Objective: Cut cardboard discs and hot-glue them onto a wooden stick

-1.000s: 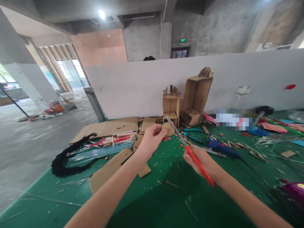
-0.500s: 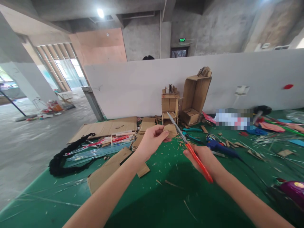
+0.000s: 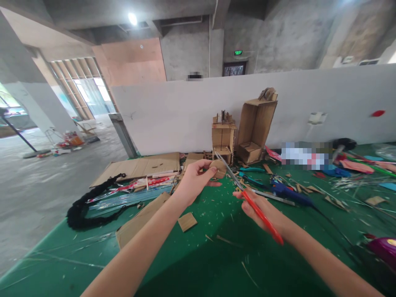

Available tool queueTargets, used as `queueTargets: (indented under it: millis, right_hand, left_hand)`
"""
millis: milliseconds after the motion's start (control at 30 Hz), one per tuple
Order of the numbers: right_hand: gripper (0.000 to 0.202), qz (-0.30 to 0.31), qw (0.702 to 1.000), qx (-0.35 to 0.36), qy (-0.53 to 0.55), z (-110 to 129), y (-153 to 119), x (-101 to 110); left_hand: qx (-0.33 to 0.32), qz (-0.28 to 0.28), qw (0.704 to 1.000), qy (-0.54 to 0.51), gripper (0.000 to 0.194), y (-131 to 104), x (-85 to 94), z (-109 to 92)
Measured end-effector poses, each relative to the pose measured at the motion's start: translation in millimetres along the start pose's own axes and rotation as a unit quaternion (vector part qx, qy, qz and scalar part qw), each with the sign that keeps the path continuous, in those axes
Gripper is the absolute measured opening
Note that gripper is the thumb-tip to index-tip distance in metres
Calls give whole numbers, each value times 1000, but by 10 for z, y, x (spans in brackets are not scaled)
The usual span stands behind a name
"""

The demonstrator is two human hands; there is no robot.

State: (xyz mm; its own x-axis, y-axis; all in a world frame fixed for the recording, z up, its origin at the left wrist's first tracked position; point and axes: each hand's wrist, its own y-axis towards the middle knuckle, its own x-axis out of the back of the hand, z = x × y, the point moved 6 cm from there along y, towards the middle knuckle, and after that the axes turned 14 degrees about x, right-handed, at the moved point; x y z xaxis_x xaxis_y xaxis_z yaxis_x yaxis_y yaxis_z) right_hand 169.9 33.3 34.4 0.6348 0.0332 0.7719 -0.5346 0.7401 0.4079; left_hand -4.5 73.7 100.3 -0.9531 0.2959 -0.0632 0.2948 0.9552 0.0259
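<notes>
Between the thumb and fingers of my left hand (image 3: pixel 198 179) is a small rounded piece of cardboard (image 3: pixel 219 168). My right hand (image 3: pixel 261 208) is closed on red-handled scissors (image 3: pixel 256 210). Their metal blades point up and to the left, slightly parted, close beside the right edge of the cardboard piece. I cannot tell whether the blades touch it. Below my hands, a square cardboard scrap (image 3: pixel 187 222) lies on the green tabletop (image 3: pixel 204 255).
Two cardboard box structures (image 3: pixel 256 128) stand against the white partition (image 3: pixel 173 115). Blue-handled pliers (image 3: pixel 252 178) and a blue glue gun (image 3: pixel 287 193) lie to the right. Cardboard sheets (image 3: pixel 136 167), clear glue sticks (image 3: pixel 123 200) and a black fuzzy strand (image 3: pixel 78 214) lie left.
The cardboard piece has been turned in my left hand and now looks rounder. The scissor blades have parted slightly, and my right hand has shifted a little lower.
</notes>
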Motion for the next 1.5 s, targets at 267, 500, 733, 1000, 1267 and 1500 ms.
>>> queueTargets:
  millis: [267,500,733,1000,1267,1500]
  right_hand:
    - [39,-2,995,-28,-99,73,30,56]
    - [37,1,976,-49,-212,112,59,95]
    - [40,-41,968,-58,-239,68,63,137]
    - [42,-29,995,5,-95,5,34,118]
    - [38,-2,999,17,-30,-28,-26,34]
    - [36,10,998,2,-66,-31,-22,2]
  left_hand:
    - [17,7,1000,-8,20,-25,-48,-12]
    - [33,-11,999,-29,15,9,-10,58]
    - [29,4,1000,-10,19,19,7,67]
    - [15,-46,998,45,26,15,59,-27]
    - [-27,-51,991,123,22,16,113,-98]
    - [-32,-52,987,149,21,17,132,-87]
